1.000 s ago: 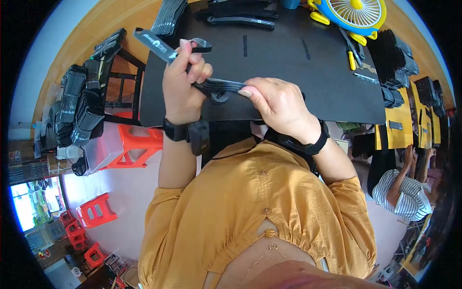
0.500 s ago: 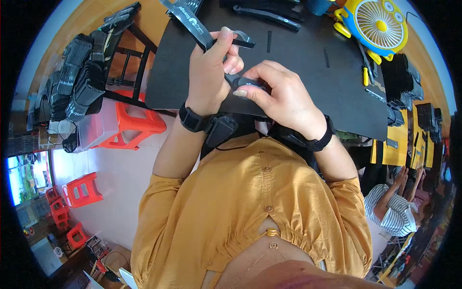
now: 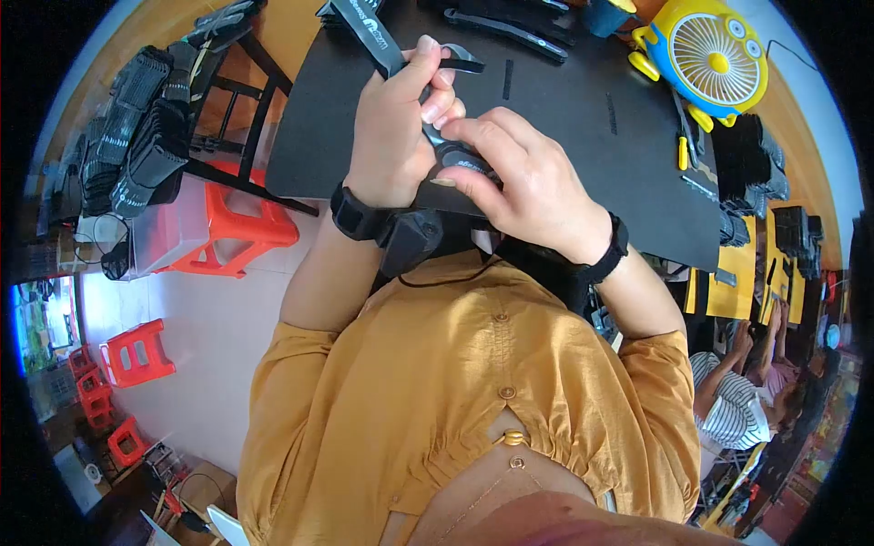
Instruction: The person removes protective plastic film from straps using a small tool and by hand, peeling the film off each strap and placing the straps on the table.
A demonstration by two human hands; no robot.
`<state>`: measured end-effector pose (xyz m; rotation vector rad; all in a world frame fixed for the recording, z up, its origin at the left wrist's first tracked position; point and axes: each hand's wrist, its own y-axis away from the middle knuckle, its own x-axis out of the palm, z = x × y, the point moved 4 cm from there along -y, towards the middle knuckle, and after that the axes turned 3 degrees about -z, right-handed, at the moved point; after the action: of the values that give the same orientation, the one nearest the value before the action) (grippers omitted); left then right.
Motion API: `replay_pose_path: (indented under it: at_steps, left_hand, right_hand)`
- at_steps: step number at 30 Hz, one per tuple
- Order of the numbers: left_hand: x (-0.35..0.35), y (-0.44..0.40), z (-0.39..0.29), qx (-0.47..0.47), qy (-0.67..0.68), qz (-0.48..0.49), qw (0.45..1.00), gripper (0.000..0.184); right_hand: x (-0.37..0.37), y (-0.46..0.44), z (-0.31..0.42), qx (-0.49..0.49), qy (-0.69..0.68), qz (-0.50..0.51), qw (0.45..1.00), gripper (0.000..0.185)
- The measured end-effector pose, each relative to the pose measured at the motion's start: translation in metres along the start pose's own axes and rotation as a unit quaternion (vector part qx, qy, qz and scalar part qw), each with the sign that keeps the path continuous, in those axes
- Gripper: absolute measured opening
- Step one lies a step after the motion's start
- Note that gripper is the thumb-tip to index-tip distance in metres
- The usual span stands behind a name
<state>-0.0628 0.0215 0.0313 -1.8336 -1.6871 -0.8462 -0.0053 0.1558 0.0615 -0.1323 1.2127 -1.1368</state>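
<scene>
A black strap with white printed lettering (image 3: 369, 35) rises from between the thumb and fingers of my left hand (image 3: 390, 136), which is closed on it. A short looped end of strap (image 3: 464, 64) sticks out past those fingers. My right hand (image 3: 523, 173) pinches a lower, curved part of the strap (image 3: 466, 160) between thumb and fingers. Both hands are close together over the near edge of the black table (image 3: 564, 109). Part of the strap is hidden inside my left hand.
More black straps (image 3: 510, 35) lie at the table's far side. A yellow-blue fan (image 3: 717, 62) and a yellow-handled tool (image 3: 683, 153) are at right. Bundled straps (image 3: 150, 136) hang left beside a red stool (image 3: 237, 227). Another person in stripes (image 3: 728, 396) works at lower right.
My right hand has moved slightly up and left, its fingers now nearer my left hand. The strap stays in both hands. The whole view has shifted a little.
</scene>
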Motion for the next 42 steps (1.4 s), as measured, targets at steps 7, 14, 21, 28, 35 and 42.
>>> replay_pose_path:
  at_steps: [7,14,21,28,35,42]
  left_hand:
    - [0.005,-0.001,-0.006,0.071,-0.043,0.007,0.997,0.022]
    - [0.017,0.008,-0.006,0.166,-0.138,0.02,0.976,0.019]
    - [0.027,0.007,-0.009,0.145,-0.182,0.009,0.973,0.016]
    - [0.027,-0.008,-0.015,0.105,-0.147,0.024,0.983,0.018]
    - [0.005,-0.036,-0.012,-0.082,-0.047,0.127,0.987,0.02]
    - [0.039,-0.013,-0.015,-0.014,-0.148,0.185,0.971,0.031]
  right_hand:
    - [0.001,-0.001,-0.011,-0.006,-0.037,-0.005,0.999,0.028]
    - [-0.003,-0.007,-0.016,0.181,-0.092,0.1,0.974,0.027]
    - [-0.001,-0.006,-0.019,0.219,0.032,0.241,0.945,0.047]
    - [-0.006,-0.001,-0.012,0.028,0.154,0.018,0.987,0.043]
    - [-0.019,-0.013,-0.004,-0.147,0.211,-0.027,0.966,0.038]
    - [-0.029,-0.001,-0.033,0.236,-0.151,0.121,0.952,0.046]
